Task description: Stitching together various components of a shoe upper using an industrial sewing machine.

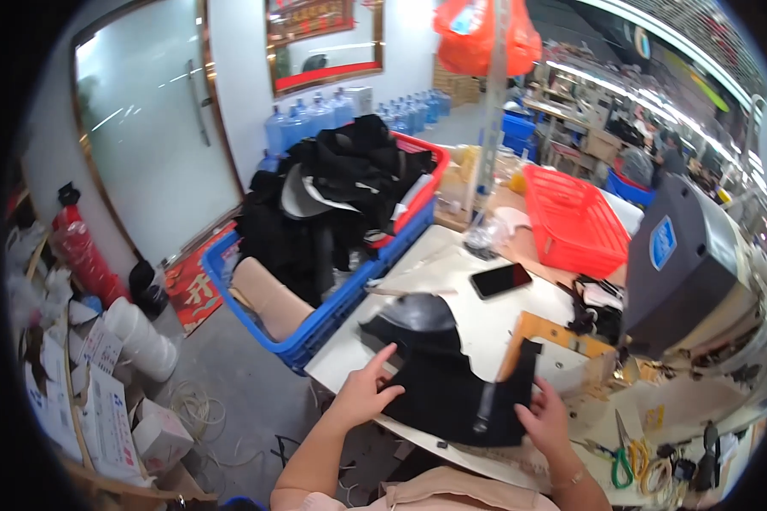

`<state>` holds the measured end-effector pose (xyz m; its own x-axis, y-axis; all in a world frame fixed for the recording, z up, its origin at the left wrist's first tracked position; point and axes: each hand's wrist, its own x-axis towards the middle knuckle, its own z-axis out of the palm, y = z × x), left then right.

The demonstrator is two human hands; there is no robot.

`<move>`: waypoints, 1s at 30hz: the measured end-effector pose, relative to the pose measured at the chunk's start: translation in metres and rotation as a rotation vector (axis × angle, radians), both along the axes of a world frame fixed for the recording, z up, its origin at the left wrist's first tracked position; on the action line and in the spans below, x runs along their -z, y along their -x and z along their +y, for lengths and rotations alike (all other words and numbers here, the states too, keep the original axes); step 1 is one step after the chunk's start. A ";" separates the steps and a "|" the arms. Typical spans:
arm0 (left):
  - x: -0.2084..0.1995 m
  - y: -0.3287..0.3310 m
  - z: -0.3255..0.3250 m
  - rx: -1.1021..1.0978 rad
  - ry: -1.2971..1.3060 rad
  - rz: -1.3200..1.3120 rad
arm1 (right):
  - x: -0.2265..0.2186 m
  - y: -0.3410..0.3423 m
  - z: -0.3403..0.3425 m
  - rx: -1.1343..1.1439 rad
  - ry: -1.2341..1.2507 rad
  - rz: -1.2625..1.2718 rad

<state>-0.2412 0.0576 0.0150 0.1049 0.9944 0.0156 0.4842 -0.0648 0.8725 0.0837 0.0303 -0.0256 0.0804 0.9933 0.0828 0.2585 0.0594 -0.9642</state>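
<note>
A black fabric piece (452,396) lies on the white table (483,328) in front of me, with a curved cutout on its upper right side. At its upper left is a smooth, rounded, shiny black part (418,317); whether it is joined to the fabric I cannot tell. A narrow glossy strip (486,407) lies across the fabric's right part. My left hand (365,390) rests at the left edge, index finger and thumb spread apart on the fabric. My right hand (545,417) touches the right edge, thumb and fingers apart.
Left of the table stands a blue crate (294,351) heaped with black fabric (332,170). A phone (500,280) and a red basket (575,223) lie beyond the work. A grey machine (686,264) stands to the right, with green-handled scissors (622,467) near my right arm.
</note>
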 end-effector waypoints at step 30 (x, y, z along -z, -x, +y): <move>0.095 0.029 0.020 -0.493 -0.904 0.208 | 0.007 -0.014 -0.096 0.112 -0.394 -0.961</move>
<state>-0.2703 0.0774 -0.0803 -0.2226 0.5549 0.8015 0.7689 -0.4055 0.4943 0.0972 -0.0652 -0.0331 -0.1007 0.8732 0.4768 0.9297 0.2532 -0.2673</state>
